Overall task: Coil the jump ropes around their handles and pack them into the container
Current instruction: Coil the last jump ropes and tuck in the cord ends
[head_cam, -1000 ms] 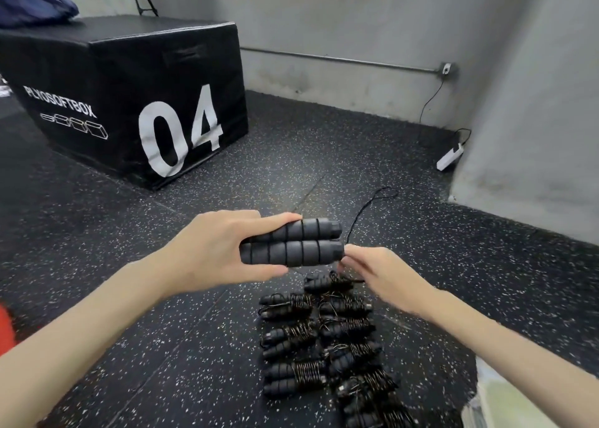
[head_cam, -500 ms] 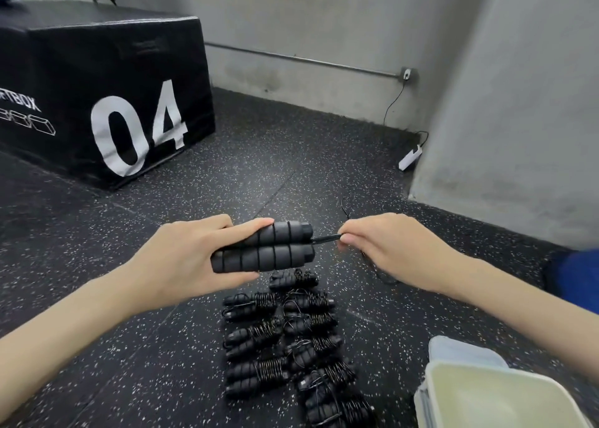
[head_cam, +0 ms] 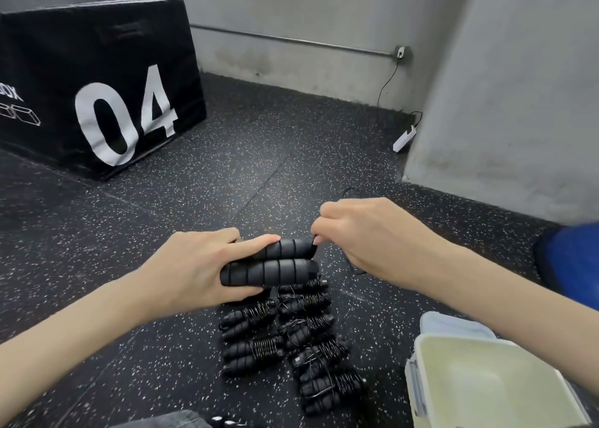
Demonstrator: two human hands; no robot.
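Observation:
My left hand (head_cam: 197,272) grips two black foam jump-rope handles (head_cam: 275,264) side by side, held level above the floor. My right hand (head_cam: 366,236) pinches the thin black rope (head_cam: 351,191) right at the handles' right end; a loop of it shows beyond my knuckles and a strand hangs below my palm. Under the handles, several coiled jump ropes (head_cam: 285,337) lie in two rows on the floor. A pale green open container (head_cam: 486,385) sits at the lower right with nothing visible inside.
A black plyo box marked 04 (head_cam: 97,80) stands at the back left. A grey wall and column (head_cam: 505,87) rise on the right, with a white power strip (head_cam: 405,139) at the base. A blue object (head_cam: 570,262) lies at the right edge. The floor is speckled black rubber.
My right hand has risen and closed in on the handles' right end, drawing the rope with it. The view has dropped and shifted right, showing more of the container.

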